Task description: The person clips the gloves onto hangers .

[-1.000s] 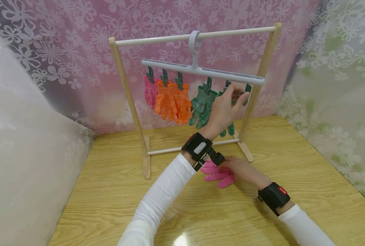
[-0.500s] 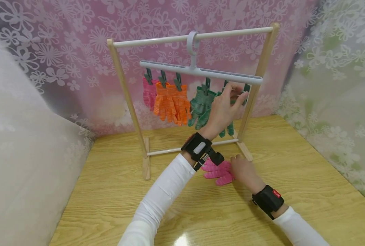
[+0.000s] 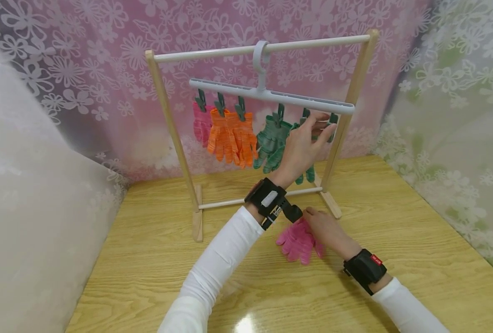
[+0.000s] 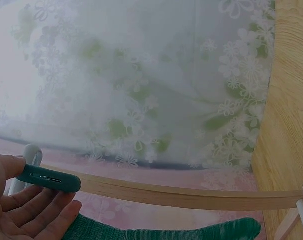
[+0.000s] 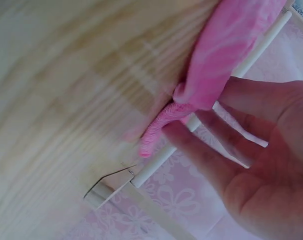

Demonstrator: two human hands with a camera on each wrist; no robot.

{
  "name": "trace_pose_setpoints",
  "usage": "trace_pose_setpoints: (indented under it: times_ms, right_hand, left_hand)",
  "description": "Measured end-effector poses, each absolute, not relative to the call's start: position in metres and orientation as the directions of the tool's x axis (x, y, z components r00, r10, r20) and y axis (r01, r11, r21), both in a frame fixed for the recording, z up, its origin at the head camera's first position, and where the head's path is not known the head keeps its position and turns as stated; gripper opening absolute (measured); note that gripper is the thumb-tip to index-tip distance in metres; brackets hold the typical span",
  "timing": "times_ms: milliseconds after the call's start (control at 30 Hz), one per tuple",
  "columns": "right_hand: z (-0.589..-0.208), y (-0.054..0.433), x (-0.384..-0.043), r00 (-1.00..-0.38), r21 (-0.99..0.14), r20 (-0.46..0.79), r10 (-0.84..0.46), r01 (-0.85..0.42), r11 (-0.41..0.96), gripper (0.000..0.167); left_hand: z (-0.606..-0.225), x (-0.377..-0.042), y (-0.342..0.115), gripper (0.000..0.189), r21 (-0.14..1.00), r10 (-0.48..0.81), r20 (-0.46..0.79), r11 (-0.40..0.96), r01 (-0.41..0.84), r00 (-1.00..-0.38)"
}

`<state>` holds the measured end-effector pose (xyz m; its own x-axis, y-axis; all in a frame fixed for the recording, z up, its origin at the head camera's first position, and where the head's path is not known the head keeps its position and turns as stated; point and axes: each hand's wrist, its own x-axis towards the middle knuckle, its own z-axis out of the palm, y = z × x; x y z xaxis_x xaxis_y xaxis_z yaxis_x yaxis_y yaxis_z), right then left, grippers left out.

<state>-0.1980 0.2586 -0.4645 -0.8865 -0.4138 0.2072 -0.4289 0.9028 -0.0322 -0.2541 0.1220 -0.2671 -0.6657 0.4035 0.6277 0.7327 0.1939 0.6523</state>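
In the head view my left hand (image 3: 299,147) is raised to the right end of the grey hanger (image 3: 229,88). It pinches a dark green clothespin (image 4: 49,178) between thumb and fingers, as the left wrist view shows. Low on the table, my right hand (image 3: 328,232) holds a pink glove (image 3: 298,243) by its cuff, with thumb and fingers on the fabric (image 5: 216,55). The glove's fingers spread toward the near side. Close behind my left hand hangs a green glove (image 3: 310,174), partly hidden by it.
From the hanger's other clothespins hang another pink glove (image 3: 202,124), two orange gloves (image 3: 231,138) and a second green glove (image 3: 272,141). The hanger hooks over the white top bar (image 3: 209,54) of a wooden-legged rack (image 3: 174,125) on the wood-grain table (image 3: 146,268).
My right hand has shifted its hold on the pink glove, turning it so its fingers point nearer to me instead of sideways. The left hand stays at the clothespin.
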Motion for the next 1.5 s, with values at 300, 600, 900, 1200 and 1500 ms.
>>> trace_pose_setpoints:
  times_ms: [300,600,900,1200,1500]
  right_hand:
    - [-0.463,0.264,-0.202,-0.85,-0.248,0.167,-0.499,-0.526,0.813,0.03]
    - [-0.454,0.271,-0.211,-0.889,-0.406,0.285,-0.359,-0.451,0.795,0.028]
    - [-0.454,0.272,-0.226,-0.986,-0.414,-0.029,-0.167,-0.14,0.899,0.037]
    - [-0.457,0.268,-0.24,-0.98,-0.431,-0.04,-0.197,-0.161,0.888,0.021]
    - [-0.451,0.273,-0.244,-0.973,-0.503,0.139,-0.186,-0.231,0.833,0.024]
  left_hand:
    - [-0.266,-0.257,0.12,0.042,0.725,0.425,0.567,0.149,0.672,-0.706]
    - [-0.267,-0.259,0.12,0.042,0.799,0.438,0.512,0.075,0.597,-0.739]
    - [-0.27,-0.262,0.121,0.041,0.816,0.445,0.501,0.043,0.577,-0.742]
    - [-0.271,-0.263,0.122,0.039,0.828,0.44,0.501,0.006,0.56,-0.745]
    - [-0.273,-0.265,0.121,0.038,0.843,0.452,0.51,-0.095,0.529,-0.732]
